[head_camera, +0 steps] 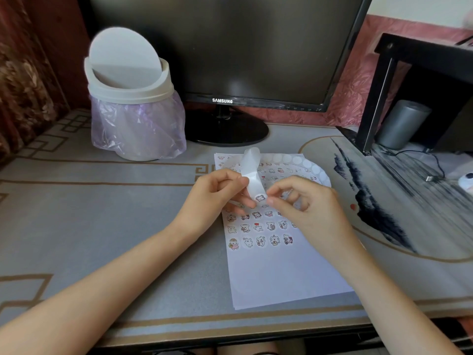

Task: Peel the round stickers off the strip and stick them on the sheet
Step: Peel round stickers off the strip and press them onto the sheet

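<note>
1 sticker (260,198) pinched on strip (252,170), sheet (276,272) beneath

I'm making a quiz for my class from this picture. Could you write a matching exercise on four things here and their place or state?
Things: 1 strip; 2 round sticker; 3 sheet; 4 bin.
States: A lined with a purple bag; B flat on the desk; C pinched by the left hand; D at the right hand's fingertips.
Pairs: 1-C, 2-D, 3-B, 4-A.
</note>
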Demonstrator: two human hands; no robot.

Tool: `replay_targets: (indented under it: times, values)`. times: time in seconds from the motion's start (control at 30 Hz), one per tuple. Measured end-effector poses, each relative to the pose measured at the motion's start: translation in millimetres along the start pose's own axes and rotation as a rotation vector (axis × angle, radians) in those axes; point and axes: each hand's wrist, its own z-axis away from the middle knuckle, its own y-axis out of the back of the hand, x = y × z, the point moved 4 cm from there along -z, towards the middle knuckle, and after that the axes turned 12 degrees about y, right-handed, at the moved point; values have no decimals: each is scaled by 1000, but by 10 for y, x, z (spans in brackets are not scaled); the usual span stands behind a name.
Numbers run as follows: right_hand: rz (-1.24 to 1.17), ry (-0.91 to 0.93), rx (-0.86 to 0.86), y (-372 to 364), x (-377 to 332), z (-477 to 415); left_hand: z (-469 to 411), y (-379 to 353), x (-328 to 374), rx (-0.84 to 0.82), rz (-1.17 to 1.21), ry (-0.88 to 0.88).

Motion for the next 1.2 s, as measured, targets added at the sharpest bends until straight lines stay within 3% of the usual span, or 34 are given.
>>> replay_targets:
  times: [0.13, 0.6, 1.2]
  values:
    - [146, 72, 22, -7, 27, -57, -2, 6, 5, -1, 15, 3]
    - [-168, -41, 75, -55, 86, -49, 2, -30, -8, -28, -23, -12]
    - [-134, -47, 61, -76, 118, -49, -6, -51, -52, -55, -78, -9]
